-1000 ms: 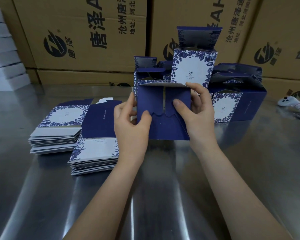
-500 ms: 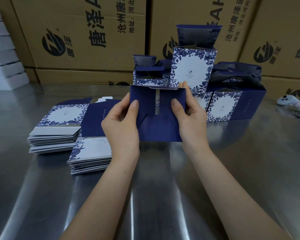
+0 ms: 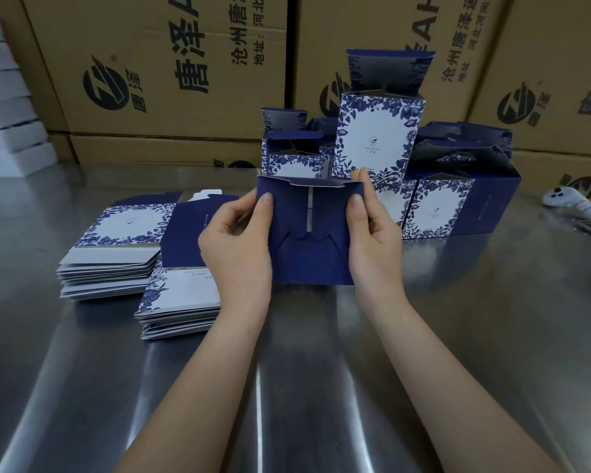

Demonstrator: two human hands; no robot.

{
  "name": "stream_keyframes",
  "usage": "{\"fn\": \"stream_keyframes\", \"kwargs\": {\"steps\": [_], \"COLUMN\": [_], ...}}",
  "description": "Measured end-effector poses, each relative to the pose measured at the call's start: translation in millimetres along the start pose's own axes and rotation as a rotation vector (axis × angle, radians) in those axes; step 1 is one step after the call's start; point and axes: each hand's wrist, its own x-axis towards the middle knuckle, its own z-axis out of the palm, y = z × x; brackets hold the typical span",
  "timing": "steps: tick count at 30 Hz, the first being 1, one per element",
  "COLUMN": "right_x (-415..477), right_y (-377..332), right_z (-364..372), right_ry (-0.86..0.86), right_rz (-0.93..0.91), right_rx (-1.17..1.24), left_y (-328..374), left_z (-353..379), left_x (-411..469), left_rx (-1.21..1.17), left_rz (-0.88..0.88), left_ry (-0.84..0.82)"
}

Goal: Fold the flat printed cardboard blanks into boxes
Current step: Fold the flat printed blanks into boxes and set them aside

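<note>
Half-folded box (image 3: 309,233): held up off the steel table (image 3: 458,353), navy flap side facing the camera. Left hand (image 3: 236,244) grips its left edge and right hand (image 3: 376,240) its right edge; each has the thumb pressed on the near face and fingers wrapped behind.

Flap status: panels are overlapped and the scalloped tab sits low centre. A pale vertical slit shows between the two upper panels. This end looks nearly locked but not fully seated. The far end isn't visible, so can't tell.

Left of the held box: two stacks of flat blanks, far stack (image 3: 116,247) and near stack (image 3: 181,302), both thick. One navy blank lies across the near stack.

Behind and right of the held box: finished boxes (image 3: 437,206) in a cluster, several erected with top flaps open, one tall box (image 3: 377,145) on top.

Further right: white controller (image 3: 574,204) on the table. Behind everything: brown shipping cartons (image 3: 171,70).

Progress: a handful done, one in hand, most of the blanks left. Call it the early part of the batch.
</note>
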Motion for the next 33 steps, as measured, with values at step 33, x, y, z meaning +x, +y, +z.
{"fn": "stream_keyframes", "kwargs": {"steps": [33], "right_x": [-4], "right_y": [-2], "right_z": [7], "right_ry": [-0.034], "right_rz": [0.085], "right_rx": [0.072], "left_y": [-8], "left_z": [-4], "left_x": [11], "left_rx": [-0.043], "left_rz": [0.029], "left_ry": [0.057]}}
